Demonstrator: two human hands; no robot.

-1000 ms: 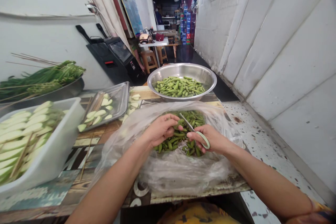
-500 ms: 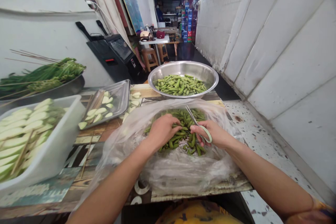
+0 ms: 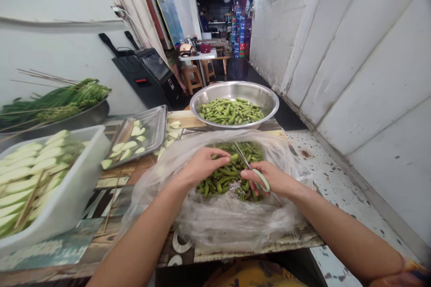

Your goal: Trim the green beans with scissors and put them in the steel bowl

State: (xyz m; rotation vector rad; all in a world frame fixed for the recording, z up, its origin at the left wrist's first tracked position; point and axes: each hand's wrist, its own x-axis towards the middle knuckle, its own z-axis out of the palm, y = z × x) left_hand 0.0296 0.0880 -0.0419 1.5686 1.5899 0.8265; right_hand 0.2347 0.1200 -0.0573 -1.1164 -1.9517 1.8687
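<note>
Since half a second ago the left hand (image 3: 202, 167) has come up off the heap, its fingers now stretched toward the blades; the right hand (image 3: 274, 178) has barely shifted. The left grip is thumb and fingertips pressed together on one green soybean pod (image 3: 233, 158), which is held right at the blades of the pale-green-handled steel scissors (image 3: 251, 167). The right grip is curled shut through the scissor loops. Both hands work inside the crumpled clear plastic bag (image 3: 232, 224), above its heap of green pods (image 3: 218, 181), on the patterned desk (image 3: 134, 172). Beyond the bag stands a round steel bowl (image 3: 271, 98) with more pods in it. To the left is a white plastic tub (image 3: 77, 188) of pale sliced vegetable. I judge the pod to be light, firm yet slightly bendy, and not slippery. It is best pinched at mid-body, leaving its tip free.
</note>
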